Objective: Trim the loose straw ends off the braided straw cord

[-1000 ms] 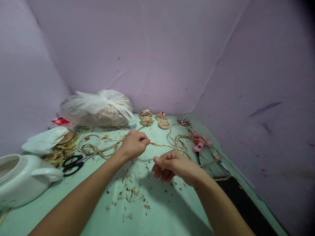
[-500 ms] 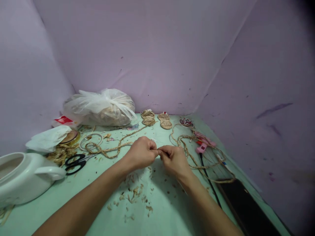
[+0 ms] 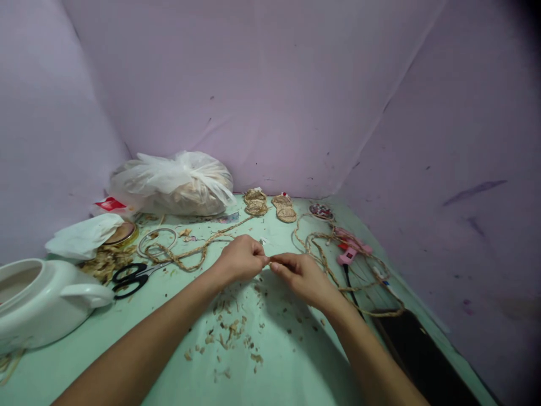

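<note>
My left hand [image 3: 244,258] is closed in a pinch at the middle of the table, over the green cloth. Facing it, my right hand [image 3: 302,274] pinches with thumb and forefinger, its fingertips almost meeting the left ones. Something tiny and pale shows between the fingertips, too small to name. A braided straw cord [image 3: 186,262] lies in loops to the left, one strand running up behind my left hand. More straw cord [image 3: 323,262] is looped to the right of my right hand. Straw scraps [image 3: 230,332] are scattered below both hands.
Black-handled scissors [image 3: 131,279] and a white pot [image 3: 46,304] are at left. Behind stand a tied plastic bag [image 3: 177,183] and two woven sole-shaped pieces [image 3: 255,203]. At right are a pink glue gun [image 3: 347,255], a bead dish [image 3: 321,211] and a dark flat object [image 3: 422,355].
My right hand has shifted slightly right and its fingers have straightened a little. My left hand has moved slightly left, still pinched. The view has shifted slightly.
</note>
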The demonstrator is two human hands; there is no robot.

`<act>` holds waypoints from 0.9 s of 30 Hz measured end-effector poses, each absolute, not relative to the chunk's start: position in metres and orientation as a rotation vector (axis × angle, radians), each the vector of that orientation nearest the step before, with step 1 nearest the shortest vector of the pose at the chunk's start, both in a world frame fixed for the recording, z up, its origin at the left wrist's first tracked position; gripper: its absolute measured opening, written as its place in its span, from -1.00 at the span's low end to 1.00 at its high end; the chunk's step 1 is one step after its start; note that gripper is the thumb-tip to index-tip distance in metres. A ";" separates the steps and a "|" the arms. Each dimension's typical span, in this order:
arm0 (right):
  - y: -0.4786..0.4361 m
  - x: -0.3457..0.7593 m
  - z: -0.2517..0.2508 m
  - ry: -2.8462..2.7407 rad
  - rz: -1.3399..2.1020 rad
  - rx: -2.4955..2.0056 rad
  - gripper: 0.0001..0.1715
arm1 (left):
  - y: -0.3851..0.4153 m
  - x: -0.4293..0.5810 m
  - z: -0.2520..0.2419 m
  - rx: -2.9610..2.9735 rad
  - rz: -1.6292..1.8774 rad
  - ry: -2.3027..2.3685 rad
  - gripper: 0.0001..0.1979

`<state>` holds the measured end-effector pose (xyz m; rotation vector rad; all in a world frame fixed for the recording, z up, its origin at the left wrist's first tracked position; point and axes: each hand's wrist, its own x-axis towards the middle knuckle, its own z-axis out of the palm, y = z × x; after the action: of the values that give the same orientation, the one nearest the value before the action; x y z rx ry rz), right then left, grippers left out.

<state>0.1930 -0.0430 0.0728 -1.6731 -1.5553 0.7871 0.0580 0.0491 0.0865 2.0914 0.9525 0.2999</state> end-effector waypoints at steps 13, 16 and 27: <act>-0.044 0.211 0.085 -1.122 0.781 -1.797 -0.75 | 0.069 0.038 0.107 2.257 0.384 0.921 -0.85; -0.043 0.205 0.082 -1.160 0.759 -1.785 -0.77 | 0.064 0.036 0.116 2.356 0.399 0.924 -0.82; -0.048 0.191 0.078 -1.580 0.488 -1.806 -0.77 | 0.061 0.042 0.105 2.393 0.472 0.897 -0.87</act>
<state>0.1908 -0.0479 0.0781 -1.8059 -1.5805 0.4878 0.0417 0.0612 0.1054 2.3927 0.8974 0.4717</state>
